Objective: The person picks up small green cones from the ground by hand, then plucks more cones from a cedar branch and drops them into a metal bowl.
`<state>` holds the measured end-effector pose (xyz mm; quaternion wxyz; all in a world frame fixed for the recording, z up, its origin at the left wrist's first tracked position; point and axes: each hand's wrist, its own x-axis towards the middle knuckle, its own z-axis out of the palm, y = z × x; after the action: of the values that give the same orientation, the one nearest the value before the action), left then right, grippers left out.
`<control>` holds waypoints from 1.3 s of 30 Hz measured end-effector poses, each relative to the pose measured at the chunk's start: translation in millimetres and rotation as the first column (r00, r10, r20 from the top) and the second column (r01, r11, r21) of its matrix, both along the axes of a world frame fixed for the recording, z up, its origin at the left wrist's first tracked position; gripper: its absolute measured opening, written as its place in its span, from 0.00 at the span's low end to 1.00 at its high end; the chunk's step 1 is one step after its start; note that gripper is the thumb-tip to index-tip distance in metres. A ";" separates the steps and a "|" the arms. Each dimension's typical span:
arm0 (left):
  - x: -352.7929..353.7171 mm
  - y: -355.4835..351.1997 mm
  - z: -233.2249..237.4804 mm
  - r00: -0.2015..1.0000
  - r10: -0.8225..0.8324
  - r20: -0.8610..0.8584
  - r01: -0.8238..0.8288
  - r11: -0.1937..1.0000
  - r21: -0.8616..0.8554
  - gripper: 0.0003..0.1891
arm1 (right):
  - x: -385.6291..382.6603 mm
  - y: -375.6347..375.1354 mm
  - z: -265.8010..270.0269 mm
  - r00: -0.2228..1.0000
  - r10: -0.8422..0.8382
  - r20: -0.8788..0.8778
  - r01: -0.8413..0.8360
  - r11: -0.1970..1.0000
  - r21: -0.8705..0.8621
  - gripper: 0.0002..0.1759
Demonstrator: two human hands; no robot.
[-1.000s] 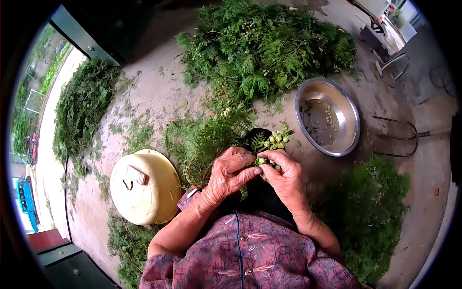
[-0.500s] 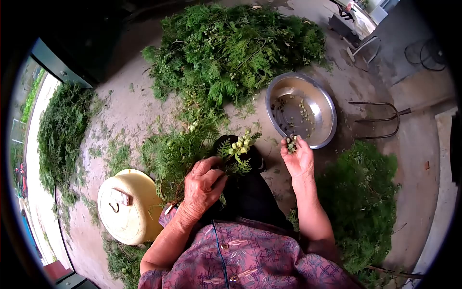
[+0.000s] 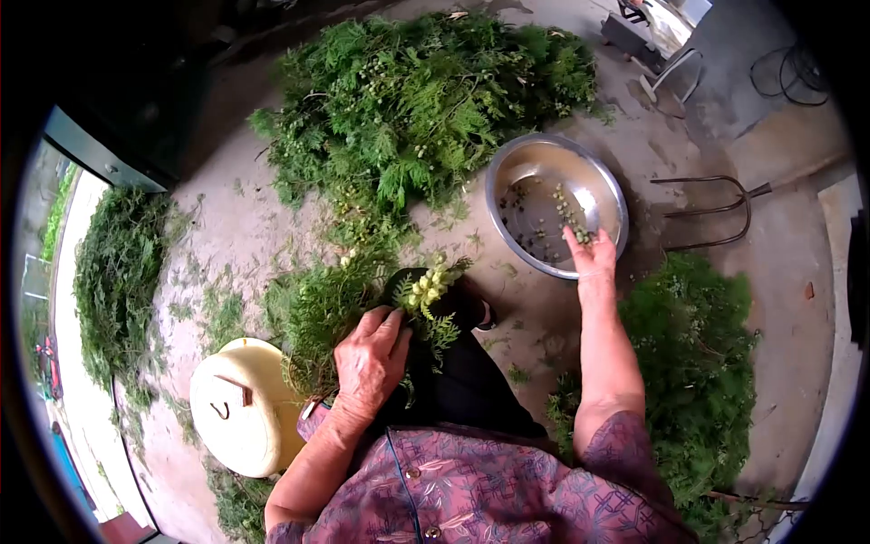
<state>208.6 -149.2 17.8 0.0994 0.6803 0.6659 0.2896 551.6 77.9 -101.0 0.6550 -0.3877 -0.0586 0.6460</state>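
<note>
My left hand (image 3: 370, 358) is closed round a leafy green branch (image 3: 313, 313), which lies over my left leg. A cluster of pale green cones (image 3: 430, 286) sticks out beyond its fingers. Over the near right rim of the steel basin (image 3: 621, 195) reaches my right hand (image 3: 594, 254), its thumb and fingers curled about small green cones (image 3: 582, 238) at their tips. Several small cones (image 3: 518, 204) lie scattered on the basin's bottom.
A big heap of branches (image 3: 399, 109) lies ahead, others at the left (image 3: 118, 281) and right (image 3: 684, 363). The pale yellow upturned tub (image 3: 237, 426) is at the lower left. A metal fork (image 3: 745, 213) lies right of the basin, near a wire stand (image 3: 675, 82).
My right hand has moved right and forward, from the basin's near edge to over its inside, with the cones. My left hand still holds the branch. The view has shifted slightly.
</note>
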 end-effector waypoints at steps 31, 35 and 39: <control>3.4 -8.3 -12.1 0.933 -0.097 -0.346 0.095 0.995 -0.023 0.23 | -190.7 -160.3 124.8 0.036 -0.132 0.991 -0.832 0.546 0.103 0.12; 4.3 -8.4 -10.7 0.932 -0.101 -0.349 0.102 0.995 -0.014 0.21 | -185.3 -157.3 109.9 0.185 -0.157 0.970 -0.782 0.575 0.242 0.11; 2.5 -7.8 -11.1 0.929 -0.112 -0.353 0.119 0.993 -0.001 0.20 | -173.5 -158.5 109.1 0.458 0.324 0.828 -0.707 0.698 0.118 0.08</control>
<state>211.1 -157.0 6.7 -0.0117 0.7601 0.6287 0.1637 378.1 -80.6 8.1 0.4010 -0.4183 -0.5906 0.5616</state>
